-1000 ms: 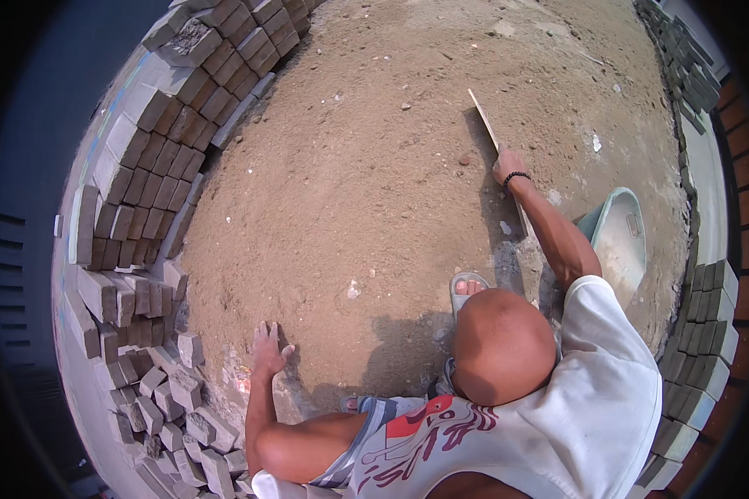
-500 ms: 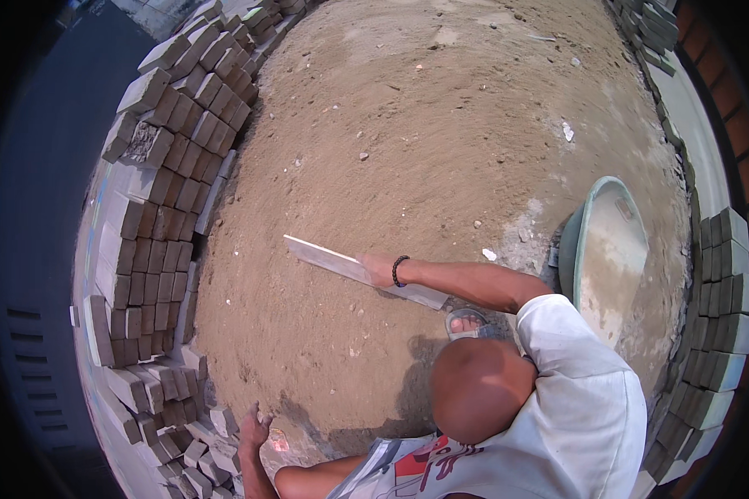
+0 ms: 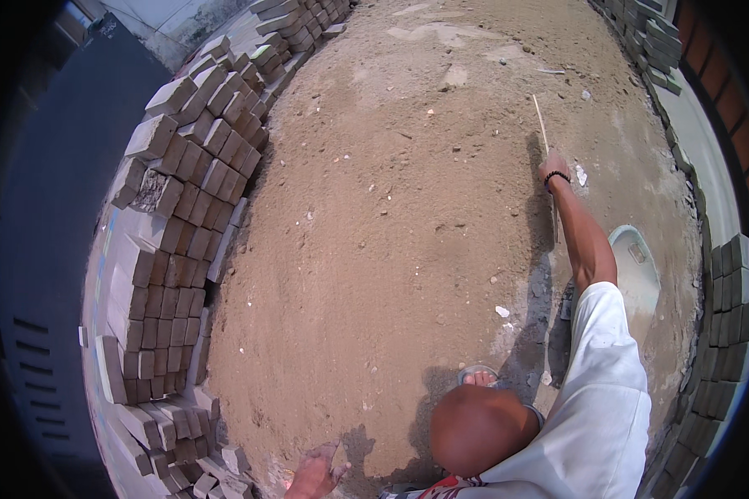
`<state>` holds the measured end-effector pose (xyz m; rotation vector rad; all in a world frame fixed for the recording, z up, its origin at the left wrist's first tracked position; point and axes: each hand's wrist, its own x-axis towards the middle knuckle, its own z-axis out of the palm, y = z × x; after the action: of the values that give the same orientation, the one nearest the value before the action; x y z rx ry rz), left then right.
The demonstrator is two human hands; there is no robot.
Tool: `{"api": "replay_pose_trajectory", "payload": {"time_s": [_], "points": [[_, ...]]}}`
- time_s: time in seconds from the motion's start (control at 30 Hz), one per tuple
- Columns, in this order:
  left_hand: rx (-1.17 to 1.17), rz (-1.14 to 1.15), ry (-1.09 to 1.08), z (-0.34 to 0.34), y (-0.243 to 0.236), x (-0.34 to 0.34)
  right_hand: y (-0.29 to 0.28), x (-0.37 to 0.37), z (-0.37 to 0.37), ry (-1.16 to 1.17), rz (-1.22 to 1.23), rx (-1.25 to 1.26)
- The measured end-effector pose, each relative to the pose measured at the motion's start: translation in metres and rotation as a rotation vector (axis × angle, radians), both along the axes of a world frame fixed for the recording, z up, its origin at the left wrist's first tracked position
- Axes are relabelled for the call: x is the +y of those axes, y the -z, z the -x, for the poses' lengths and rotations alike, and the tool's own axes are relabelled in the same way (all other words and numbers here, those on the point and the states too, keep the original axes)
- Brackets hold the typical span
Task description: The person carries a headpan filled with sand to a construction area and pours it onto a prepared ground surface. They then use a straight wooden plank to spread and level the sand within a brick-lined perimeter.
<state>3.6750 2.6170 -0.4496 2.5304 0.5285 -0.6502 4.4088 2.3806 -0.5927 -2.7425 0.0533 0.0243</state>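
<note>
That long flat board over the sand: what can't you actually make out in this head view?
- Long flat board: seen edge-on, its width is unreadable; its near part is hidden behind the right hand and forearm.
- Right-hand fingers: too small to show the grip.
- Left hand: wrist cut off by the lower edge.
- Foot in a sandal: partly hidden by the head.

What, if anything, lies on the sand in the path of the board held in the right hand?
Nothing large: the right hand holds the board over sand bearing only small stones and pale scraps.

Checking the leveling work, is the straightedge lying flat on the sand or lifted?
Cannot tell: the straightedge shows edge-on, right hand gripping it over the sand.
</note>
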Motion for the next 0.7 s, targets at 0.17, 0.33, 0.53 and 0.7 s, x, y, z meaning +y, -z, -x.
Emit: {"api": "replay_pose_trajectory", "payload": {"time_s": [0.17, 0.33, 0.53, 0.7], "points": [[0.231, 0.031, -0.182, 0.005, 0.04, -0.01, 0.021, 0.123, 0.015, -0.194, 0.077, 0.104], [0.23, 0.167, -0.362, -0.012, 0.02, -0.019, 0.055, 0.266, 0.129, -0.618, 0.089, -0.049], [0.001, 0.139, -0.437, -0.02, -0.031, -0.036, 0.037, 0.31, 0.299, -1.2, 0.015, 0.173], [0.116, 0.157, -0.444, 0.007, -0.07, -0.056, 0.012, 0.307, 0.273, -1.19, -0.023, -0.073]]}}
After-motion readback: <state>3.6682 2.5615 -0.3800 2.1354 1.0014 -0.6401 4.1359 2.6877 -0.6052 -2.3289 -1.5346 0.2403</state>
